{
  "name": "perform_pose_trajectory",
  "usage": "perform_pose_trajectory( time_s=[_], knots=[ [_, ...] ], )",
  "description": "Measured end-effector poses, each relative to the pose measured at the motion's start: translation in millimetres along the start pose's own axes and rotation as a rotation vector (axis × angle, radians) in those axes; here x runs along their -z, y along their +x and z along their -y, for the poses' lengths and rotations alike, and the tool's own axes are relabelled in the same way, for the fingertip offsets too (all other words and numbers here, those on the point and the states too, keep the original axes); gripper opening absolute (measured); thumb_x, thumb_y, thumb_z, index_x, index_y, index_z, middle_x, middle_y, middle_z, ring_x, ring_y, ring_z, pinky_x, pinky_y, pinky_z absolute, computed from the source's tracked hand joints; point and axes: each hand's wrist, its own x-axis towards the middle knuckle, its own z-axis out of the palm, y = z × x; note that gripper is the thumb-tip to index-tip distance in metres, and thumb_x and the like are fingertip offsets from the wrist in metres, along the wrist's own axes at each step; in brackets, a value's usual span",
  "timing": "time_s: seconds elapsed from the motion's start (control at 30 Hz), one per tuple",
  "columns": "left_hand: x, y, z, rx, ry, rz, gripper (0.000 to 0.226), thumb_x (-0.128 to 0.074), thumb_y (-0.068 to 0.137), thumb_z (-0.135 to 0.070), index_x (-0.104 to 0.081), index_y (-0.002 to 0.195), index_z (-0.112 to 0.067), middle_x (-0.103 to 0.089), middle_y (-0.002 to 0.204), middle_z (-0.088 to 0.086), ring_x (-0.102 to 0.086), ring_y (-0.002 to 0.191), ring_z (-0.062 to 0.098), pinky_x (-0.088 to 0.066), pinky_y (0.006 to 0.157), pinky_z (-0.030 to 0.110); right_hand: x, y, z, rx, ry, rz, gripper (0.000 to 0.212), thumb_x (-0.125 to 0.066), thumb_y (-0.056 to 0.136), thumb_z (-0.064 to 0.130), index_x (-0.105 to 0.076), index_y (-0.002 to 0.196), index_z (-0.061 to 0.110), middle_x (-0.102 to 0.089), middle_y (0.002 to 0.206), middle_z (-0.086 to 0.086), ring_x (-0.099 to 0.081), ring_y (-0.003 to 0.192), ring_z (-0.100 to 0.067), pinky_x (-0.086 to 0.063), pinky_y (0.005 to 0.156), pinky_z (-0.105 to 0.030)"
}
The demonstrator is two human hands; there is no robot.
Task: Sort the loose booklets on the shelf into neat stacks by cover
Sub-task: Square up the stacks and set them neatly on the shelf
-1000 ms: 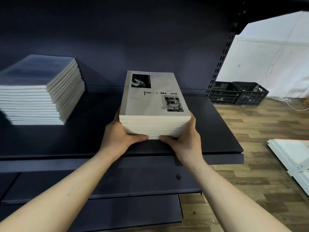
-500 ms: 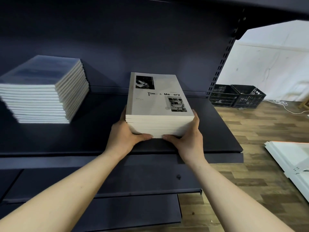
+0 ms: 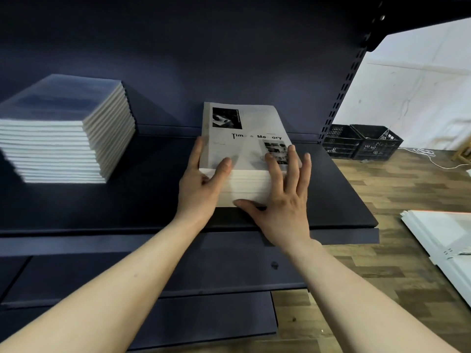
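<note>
Now left hand (image 3: 201, 189) and right hand (image 3: 285, 200), earlier gripping pale booklet stack (image 3: 244, 154) at front corners, lay spread, flat-fingered, over its matte rectangular cover.

My left grip (image 3: 204, 186) lies along the left side of the grey "Time & Memory" booklet stack (image 3: 244, 154), thumb on the cover. My right grip (image 3: 283, 200) rests spread over its near right corner, fingers straight, thumb at the bottom edge. The stack sits on the dark shelf (image 3: 127, 200). Well apart to the left stands a taller stack of blue-covered booklets (image 3: 66, 128). Black crates (image 3: 362, 141) sit on the wooden floor (image 3: 407, 187).
</note>
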Motion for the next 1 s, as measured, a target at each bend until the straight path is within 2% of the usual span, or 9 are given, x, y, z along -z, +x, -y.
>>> perform_pose_trajectory(
  time_s=[0.13, 0.23, 0.33, 0.47, 0.57, 0.67, 0.83, 0.93, 1.0],
  knots=[
    [-1, 1, -2, -0.006, -0.082, 0.02, 0.055, -0.068, 0.088, -0.031, -0.035, 0.12, -0.06, -0.059, 0.104, -0.043, -0.057, 0.103, -0.016, -0.046, 0.079, 0.005, 5, 2, 3, -0.014, -0.077, 0.025, 0.106, -0.06, 0.076, 0.079, -0.018, 0.155, 0.022, 0.0, 0.165, -0.015, 0.013, 0.151, -0.037, -0.007, 0.12, -0.06],
    [17, 1, -8, 0.024, -0.05, 0.157, 0.07, -0.066, 0.082, -0.049, -0.024, 0.137, -0.061, -0.054, 0.116, -0.04, -0.054, 0.106, -0.016, -0.044, 0.082, 0.006, 10, -1, 20, -0.076, -0.172, 0.033, 0.114, -0.062, 0.075, 0.074, -0.003, 0.158, 0.025, 0.013, 0.164, -0.016, 0.017, 0.15, -0.035, 0.003, 0.12, -0.059],
    [39, 4, -9, 0.158, -0.042, 0.281, 0.073, -0.043, 0.089, -0.062, -0.009, 0.152, -0.049, -0.039, 0.132, -0.034, -0.041, 0.118, -0.013, -0.032, 0.097, 0.01, 10, -7, 45, 0.028, -0.174, -0.015, 0.107, -0.07, 0.078, 0.05, -0.007, 0.158, 0.018, 0.008, 0.164, -0.021, 0.012, 0.151, -0.037, 0.006, 0.12, -0.058],
    [53, 25, 5, 0.424, -0.195, 0.154, 0.064, -0.022, 0.097, -0.066, -0.027, 0.152, -0.035, -0.034, 0.153, -0.012, -0.031, 0.142, 0.01, -0.019, 0.116, 0.029, -4, 8, 91, 0.146, -0.081, -0.091, 0.086, -0.055, 0.086, 0.046, -0.018, 0.156, 0.012, -0.004, 0.164, -0.021, 0.004, 0.152, -0.036, 0.008, 0.121, -0.051],
    [45, 33, 17, 0.519, -0.528, 0.166, 0.057, -0.042, 0.096, -0.056, -0.053, 0.138, -0.02, -0.057, 0.136, -0.004, -0.053, 0.123, 0.011, -0.032, 0.111, 0.028, -23, 26, 111, 0.091, -0.057, -0.136, 0.078, -0.051, 0.092, 0.051, -0.026, 0.155, 0.013, -0.008, 0.165, -0.017, 0.001, 0.153, -0.033, 0.007, 0.121, -0.049],
    [28, 32, 28, 0.577, -0.678, 0.221, 0.057, -0.051, 0.088, -0.056, -0.062, 0.129, -0.019, -0.068, 0.122, 0.004, -0.062, 0.117, 0.017, -0.038, 0.112, 0.036, -37, 28, 109, 0.057, -0.13, -0.195, 0.066, -0.042, 0.097, 0.049, -0.032, 0.153, 0.016, -0.019, 0.163, -0.013, -0.013, 0.151, -0.03, -0.006, 0.122, -0.05],
    [29, 38, 31, 0.549, -0.704, 0.372, 0.06, -0.046, 0.094, -0.048, -0.042, 0.147, -0.019, -0.052, 0.143, 0.001, -0.049, 0.13, 0.012, -0.031, 0.117, 0.033, -44, 29, 106, 0.072, -0.197, -0.263, 0.057, -0.037, 0.097, 0.044, -0.037, 0.148, 0.018, -0.032, 0.158, -0.014, -0.026, 0.145, -0.031, -0.016, 0.116, -0.049],
    [35, 45, 23, 0.452, -0.603, 0.375, 0.039, -0.038, 0.104, -0.033, -0.045, 0.138, -0.016, -0.053, 0.137, -0.001, -0.051, 0.122, 0.004, -0.035, 0.105, 0.013, -44, 28, 109, 0.03, -0.181, -0.258, 0.058, -0.04, 0.096, 0.044, -0.035, 0.148, 0.019, -0.03, 0.158, -0.015, -0.025, 0.146, -0.032, -0.011, 0.119, -0.047],
    [38, 57, 23, 0.359, -0.495, 0.341, 0.044, -0.029, 0.107, -0.029, -0.029, 0.148, -0.016, -0.037, 0.146, -0.007, -0.038, 0.131, 0.002, -0.023, 0.108, 0.008, -45, 24, 110, 0.02, -0.16, -0.257, 0.06, -0.045, 0.095, 0.043, -0.033, 0.148, 0.017, -0.026, 0.159, -0.018, -0.021, 0.148, -0.033, -0.005, 0.121, -0.047]
  ],
)
